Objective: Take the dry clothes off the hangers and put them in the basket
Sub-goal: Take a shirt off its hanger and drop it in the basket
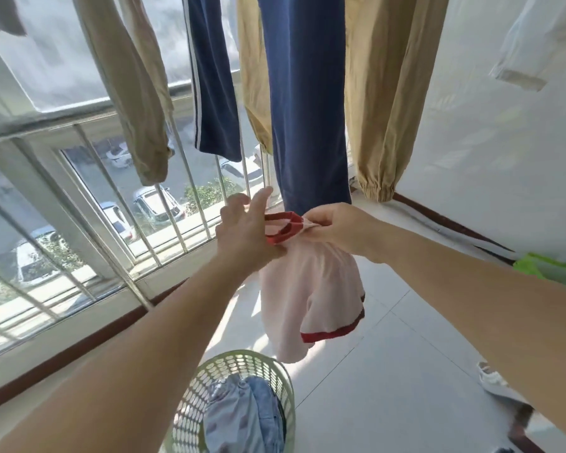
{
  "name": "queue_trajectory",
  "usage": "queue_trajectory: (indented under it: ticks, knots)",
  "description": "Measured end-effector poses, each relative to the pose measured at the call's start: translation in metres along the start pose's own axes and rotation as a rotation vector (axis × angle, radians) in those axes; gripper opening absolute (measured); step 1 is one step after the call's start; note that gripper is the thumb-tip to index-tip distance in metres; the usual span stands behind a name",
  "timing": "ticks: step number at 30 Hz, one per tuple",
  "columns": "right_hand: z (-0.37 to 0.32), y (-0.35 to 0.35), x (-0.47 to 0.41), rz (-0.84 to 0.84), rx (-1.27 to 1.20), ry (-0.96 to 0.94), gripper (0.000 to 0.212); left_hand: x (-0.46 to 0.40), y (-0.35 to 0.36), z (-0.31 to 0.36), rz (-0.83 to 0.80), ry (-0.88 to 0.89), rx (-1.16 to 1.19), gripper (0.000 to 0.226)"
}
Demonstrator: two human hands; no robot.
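Head view: pink garment (304, 289) between both hands

two hands (245, 230) (337, 228), one pink garment with red trim (307, 289), one green basket (209, 371), two navy trouser legs (307, 103), three khaki trouser legs (386, 103), one shoe (494, 384)
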State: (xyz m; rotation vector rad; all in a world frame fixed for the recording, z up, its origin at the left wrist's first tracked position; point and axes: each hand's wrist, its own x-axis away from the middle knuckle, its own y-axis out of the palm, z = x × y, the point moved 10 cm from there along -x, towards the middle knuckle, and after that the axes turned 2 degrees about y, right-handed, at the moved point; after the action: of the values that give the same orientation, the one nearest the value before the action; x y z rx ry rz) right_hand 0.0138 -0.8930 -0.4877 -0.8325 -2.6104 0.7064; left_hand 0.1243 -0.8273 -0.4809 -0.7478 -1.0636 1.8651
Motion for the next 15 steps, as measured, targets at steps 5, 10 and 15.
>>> queue_trajectory:
  ticks: [5, 10, 15]
  knots:
    - [-0.014, 0.017, -0.007, -0.058, -0.038, -0.005, 0.013, 0.002, 0.005, -0.016, -0.231, 0.082, 0.012, 0.03]
    - [0.017, 0.052, -0.01, -0.165, 0.268, 0.097, 0.024, 0.012, 0.001, -0.029, -0.278, 0.094, 0.106, 0.019]
    - [0.044, 0.069, -0.021, -0.136, 0.459, 0.133, 0.018, 0.025, 0.002, -0.075, -0.329, 0.042, -0.083, 0.026]
